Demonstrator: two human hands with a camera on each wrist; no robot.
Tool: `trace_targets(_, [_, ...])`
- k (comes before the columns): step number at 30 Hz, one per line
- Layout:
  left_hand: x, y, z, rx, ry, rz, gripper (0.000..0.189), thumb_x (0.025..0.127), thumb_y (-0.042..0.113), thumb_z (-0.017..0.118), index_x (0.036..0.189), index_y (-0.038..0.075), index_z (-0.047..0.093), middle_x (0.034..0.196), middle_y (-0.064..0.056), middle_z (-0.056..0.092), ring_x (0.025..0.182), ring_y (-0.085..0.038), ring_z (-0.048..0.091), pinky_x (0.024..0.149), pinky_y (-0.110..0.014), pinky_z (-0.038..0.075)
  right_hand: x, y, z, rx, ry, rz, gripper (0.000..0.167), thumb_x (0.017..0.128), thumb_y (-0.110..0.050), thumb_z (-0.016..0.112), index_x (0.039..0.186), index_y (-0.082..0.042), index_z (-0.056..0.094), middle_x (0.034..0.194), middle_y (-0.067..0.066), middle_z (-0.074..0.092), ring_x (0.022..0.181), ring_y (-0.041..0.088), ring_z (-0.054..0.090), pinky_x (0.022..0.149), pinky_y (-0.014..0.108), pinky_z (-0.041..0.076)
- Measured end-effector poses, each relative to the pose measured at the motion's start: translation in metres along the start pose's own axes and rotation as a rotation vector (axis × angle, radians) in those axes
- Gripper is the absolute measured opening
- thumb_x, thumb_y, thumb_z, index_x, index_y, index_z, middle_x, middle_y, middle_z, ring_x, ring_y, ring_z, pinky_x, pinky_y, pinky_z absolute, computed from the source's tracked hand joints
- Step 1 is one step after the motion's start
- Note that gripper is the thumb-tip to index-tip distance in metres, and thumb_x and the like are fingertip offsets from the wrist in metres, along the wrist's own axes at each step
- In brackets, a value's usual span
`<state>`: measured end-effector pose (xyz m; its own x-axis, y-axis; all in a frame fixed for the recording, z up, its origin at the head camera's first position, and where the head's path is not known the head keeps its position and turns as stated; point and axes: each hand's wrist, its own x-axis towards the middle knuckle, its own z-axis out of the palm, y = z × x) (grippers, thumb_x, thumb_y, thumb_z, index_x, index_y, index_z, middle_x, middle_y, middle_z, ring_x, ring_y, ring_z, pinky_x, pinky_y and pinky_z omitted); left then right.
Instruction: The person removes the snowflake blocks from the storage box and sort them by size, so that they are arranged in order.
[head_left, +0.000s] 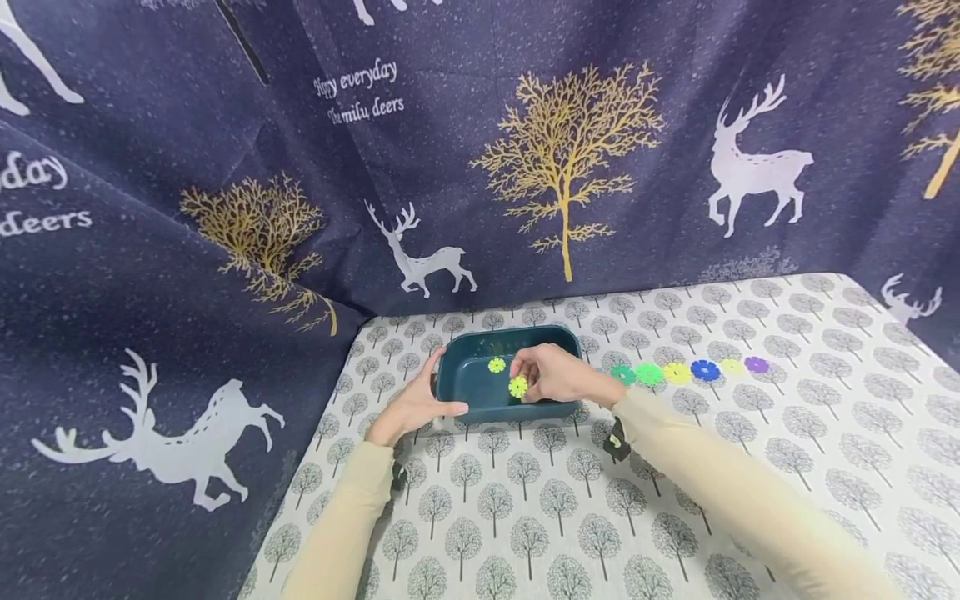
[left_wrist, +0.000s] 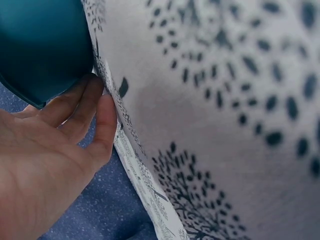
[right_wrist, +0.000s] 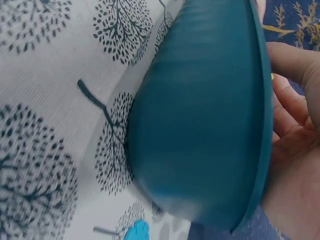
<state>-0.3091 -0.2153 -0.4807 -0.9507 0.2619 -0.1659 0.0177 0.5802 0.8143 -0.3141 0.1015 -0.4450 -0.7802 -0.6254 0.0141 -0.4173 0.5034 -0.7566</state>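
Note:
A dark teal plastic tub (head_left: 465, 408) stands on the cloth-covered table. My left hand (head_left: 420, 404) holds its left end, thumb along the front rim and fingers against the outer side; in the left wrist view, those fingers (left_wrist: 82, 102) reach the tub's lower wall. Inside the tub, my right hand (head_left: 551, 373) pinches a yellow snowflake disc (head_left: 517, 387) between thumb and fingers. Another yellow snowflake disc (head_left: 497, 365) shows in the tub, left of and behind the held one. The tub's wall hides part of the right hand (right_wrist: 295, 120) in the right wrist view.
To the tub's right, a row of several snowflake discs lies on the table: green (head_left: 649, 373), yellow (head_left: 677, 372), blue (head_left: 706, 370) and purple (head_left: 757, 365) among them. A dark blue curtain (head_left: 450, 183) with deer and trees hangs behind and at the left.

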Motion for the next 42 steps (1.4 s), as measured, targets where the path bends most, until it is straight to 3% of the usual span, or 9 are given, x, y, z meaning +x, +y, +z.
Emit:
trace_targets(10, [0.000,0.000,0.001,0.035,0.003,-0.011,0.133,0.080,0.032,0.098,0.177,0.032,0.008,0.173,-0.030,0.037,0.144,-0.058,0.053,0.124,-0.073,0.040,-0.025,0.014,-0.016,0.106,0.116,0.037,0.034,0.084,0.001,0.089,0.114,-0.007,0.073,0.097,0.005,0.071,0.085,0.015,0.064,0.082,0.028,0.056])
trace_targets(16, [-0.001,0.001,0.000,0.030,-0.003,-0.030,0.129,0.082,0.034,0.097,0.177,0.034,0.009,0.178,-0.026,0.030,0.160,-0.053,0.038,0.128,-0.073,0.036,-0.042,0.019,-0.025,0.109,0.206,0.097,0.036,0.084,-0.004,0.089,0.116,-0.010,0.073,0.098,0.005,0.071,0.089,0.017,0.065,0.087,0.032,0.053])
trace_targets(22, [-0.001,-0.001,0.002,0.027,-0.007,-0.034,0.132,0.081,0.033,0.098,0.177,0.033,0.008,0.176,-0.028,0.032,0.157,-0.054,0.041,0.128,-0.074,0.034,-0.062,0.027,-0.036,0.132,0.272,0.099,0.035,0.084,-0.003,0.089,0.115,-0.007,0.073,0.099,0.008,0.072,0.090,0.019,0.066,0.080,0.028,0.056])
trace_targets(30, [-0.001,0.003,0.000,0.014,-0.008,-0.024,0.130,0.082,0.031,0.097,0.177,0.034,0.008,0.180,-0.027,0.024,0.161,-0.055,0.034,0.129,-0.075,0.031,-0.094,0.041,-0.057,0.173,0.339,0.162,0.041,0.085,-0.006,0.087,0.123,-0.003,0.071,0.102,0.010,0.069,0.090,0.016,0.065,0.072,0.024,0.058])
trace_targets(33, [-0.002,0.003,0.000,0.022,-0.010,-0.025,0.129,0.083,0.031,0.097,0.177,0.035,0.008,0.181,-0.026,0.021,0.162,-0.055,0.031,0.129,-0.075,0.031,-0.108,0.048,-0.064,0.169,0.352,0.193,0.044,0.086,-0.007,0.087,0.126,-0.004,0.070,0.105,0.011,0.069,0.093,0.017,0.065,0.074,0.024,0.058])
trace_targets(42, [-0.003,0.002,0.001,0.008,-0.011,-0.033,0.129,0.083,0.033,0.097,0.176,0.036,0.008,0.177,-0.026,0.032,0.160,-0.052,0.037,0.129,-0.073,0.033,-0.146,0.068,-0.080,0.094,0.410,0.292,0.048,0.090,-0.013,0.086,0.133,-0.004,0.069,0.115,0.012,0.073,0.101,0.014,0.067,0.084,0.023,0.059])
